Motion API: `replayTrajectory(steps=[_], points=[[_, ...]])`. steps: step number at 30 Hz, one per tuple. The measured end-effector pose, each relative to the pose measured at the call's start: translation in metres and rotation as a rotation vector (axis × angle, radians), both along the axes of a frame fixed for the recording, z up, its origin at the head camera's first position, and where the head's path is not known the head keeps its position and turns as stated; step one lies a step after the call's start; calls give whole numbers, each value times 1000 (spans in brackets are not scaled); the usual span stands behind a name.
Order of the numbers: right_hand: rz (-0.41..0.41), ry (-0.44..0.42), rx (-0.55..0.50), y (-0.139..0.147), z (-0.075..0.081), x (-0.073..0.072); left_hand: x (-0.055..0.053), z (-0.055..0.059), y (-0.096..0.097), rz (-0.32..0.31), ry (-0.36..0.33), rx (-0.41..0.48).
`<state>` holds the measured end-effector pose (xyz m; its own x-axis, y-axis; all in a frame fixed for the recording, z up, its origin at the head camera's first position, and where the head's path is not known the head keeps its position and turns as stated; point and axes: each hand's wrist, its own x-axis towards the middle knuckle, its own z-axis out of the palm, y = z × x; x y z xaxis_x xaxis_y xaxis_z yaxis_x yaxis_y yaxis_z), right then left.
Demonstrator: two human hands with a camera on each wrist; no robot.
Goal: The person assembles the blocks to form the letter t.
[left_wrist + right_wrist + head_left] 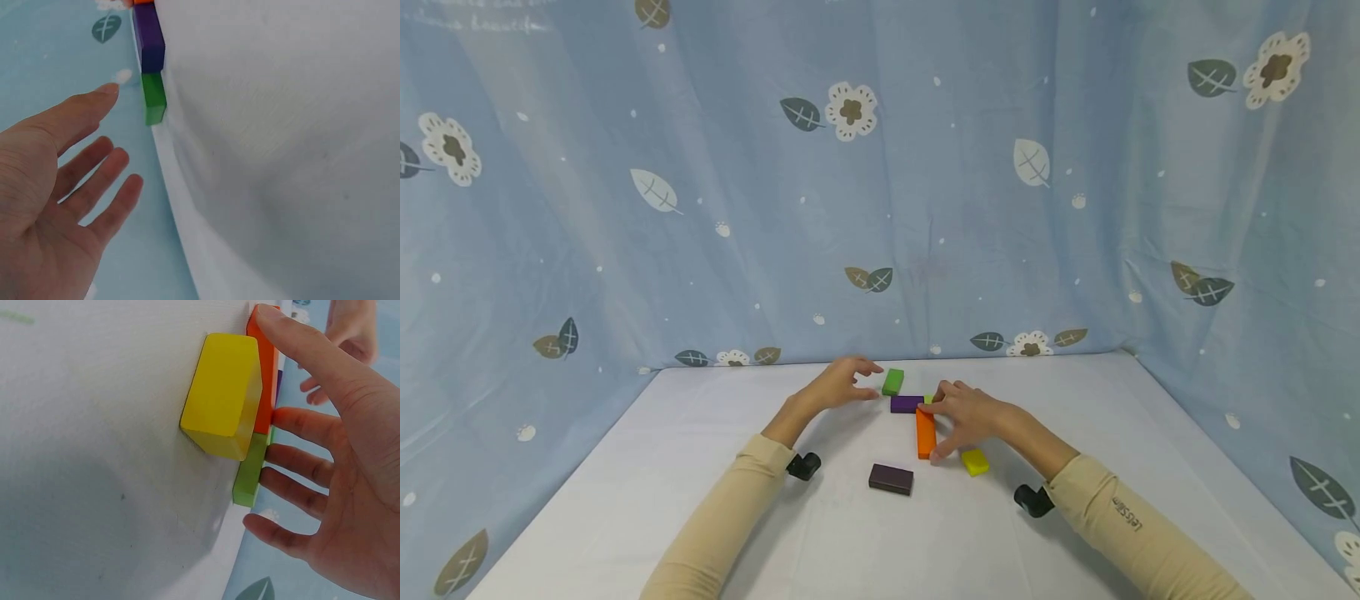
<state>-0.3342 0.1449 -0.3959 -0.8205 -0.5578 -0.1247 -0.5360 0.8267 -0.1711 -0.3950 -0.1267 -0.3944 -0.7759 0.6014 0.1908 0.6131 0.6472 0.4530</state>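
Observation:
My right hand [973,412] spans an orange block [927,433] lengthwise, the thumb at its near end and the index finger at its far end. In the right wrist view, other fingertips of that hand lie along a light green block [250,475] just past the orange one. A purple block [906,404] lies at the orange block's far left corner. Beyond it, a green block [892,382] sits at a slight angle, its end close to the purple one. My left hand [837,385] hovers to the left of the green block, fingers spread and holding nothing.
A yellow block [975,462] lies just right of the orange one, below my right hand. Nearer to me is a dark brown block [891,479]. The white tabletop [917,550] ends at a blue patterned curtain [925,208] behind and at both sides.

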Motion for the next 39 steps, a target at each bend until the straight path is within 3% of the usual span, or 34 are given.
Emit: replayTrajectory(steps=[5,21,30,39], points=[[-2,-7,-5,0,2,1,-8,0,1,37,-44,-11],[-6,-28,-15,2,2,3,-36,-11,5,65,-189,10],[-12,-21,-13,0,2,4,-44,-15,5,10,-217,39],[-7,-15,-16,0,3,4,-44,-16,8,8,-231,21]])
